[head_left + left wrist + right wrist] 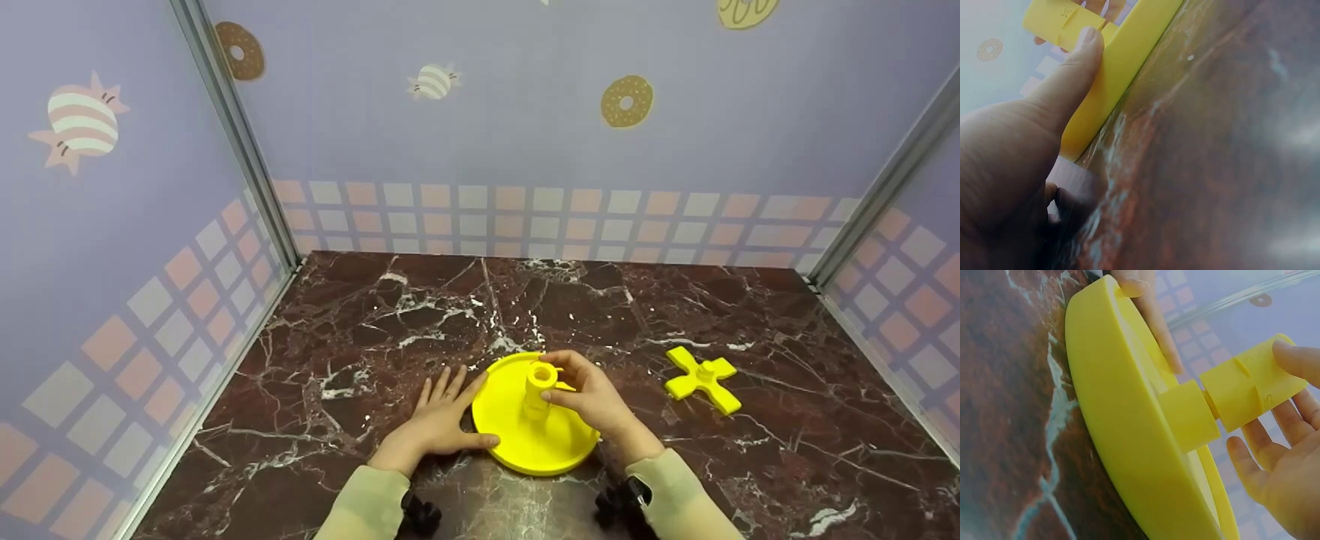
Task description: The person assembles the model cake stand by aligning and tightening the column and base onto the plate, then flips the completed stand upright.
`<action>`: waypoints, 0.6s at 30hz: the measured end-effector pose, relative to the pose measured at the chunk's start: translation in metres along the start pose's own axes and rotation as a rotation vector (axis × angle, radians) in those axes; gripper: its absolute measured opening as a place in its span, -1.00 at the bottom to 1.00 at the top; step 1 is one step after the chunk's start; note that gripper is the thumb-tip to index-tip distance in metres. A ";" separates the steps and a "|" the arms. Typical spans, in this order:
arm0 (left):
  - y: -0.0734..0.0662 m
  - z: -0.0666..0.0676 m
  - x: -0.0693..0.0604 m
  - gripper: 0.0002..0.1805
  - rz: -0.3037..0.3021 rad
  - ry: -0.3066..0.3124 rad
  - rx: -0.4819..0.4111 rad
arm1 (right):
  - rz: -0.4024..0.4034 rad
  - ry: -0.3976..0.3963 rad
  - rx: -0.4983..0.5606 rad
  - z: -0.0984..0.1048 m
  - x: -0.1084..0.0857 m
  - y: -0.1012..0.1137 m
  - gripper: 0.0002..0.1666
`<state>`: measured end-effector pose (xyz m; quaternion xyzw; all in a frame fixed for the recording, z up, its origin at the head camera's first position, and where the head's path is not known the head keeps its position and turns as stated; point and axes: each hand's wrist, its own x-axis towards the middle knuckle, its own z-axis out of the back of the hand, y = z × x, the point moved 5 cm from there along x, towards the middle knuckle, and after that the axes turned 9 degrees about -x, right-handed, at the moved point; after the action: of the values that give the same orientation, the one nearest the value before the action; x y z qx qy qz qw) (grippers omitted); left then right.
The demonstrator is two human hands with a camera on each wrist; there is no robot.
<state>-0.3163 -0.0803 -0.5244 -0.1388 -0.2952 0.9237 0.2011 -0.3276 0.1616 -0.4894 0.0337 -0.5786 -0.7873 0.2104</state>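
A round yellow tray [517, 442] with a raised rim lies on the marble-patterned table. My left hand [439, 424] lies against its left side with fingers spread; the thumb touches the rim. Over the tray's middle my right hand [596, 397] pinches an upright yellow tube [538, 390] between thumb and fingers. Below that tube, the right wrist view shows a short cylindrical post [1190, 416] rising from the tray. A narrower part bridges a small gap between post and tube [1247, 382]. The left wrist view shows my left thumb [1078, 73] on the tray edge.
A yellow cross-shaped piece [703, 380] with a central peg lies on the table to the right of my right hand. Patterned panels [510, 135] enclose the table at the back and both sides, with metal posts [240, 135] at the corners.
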 end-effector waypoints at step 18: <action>0.002 -0.001 0.001 0.23 0.010 -0.001 -0.007 | 0.019 -0.032 -0.052 0.002 0.001 -0.002 -0.20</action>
<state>-0.3177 -0.0807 -0.5262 -0.1405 -0.2978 0.9237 0.1957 -0.3300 0.1631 -0.4906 0.0102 -0.5614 -0.8006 0.2092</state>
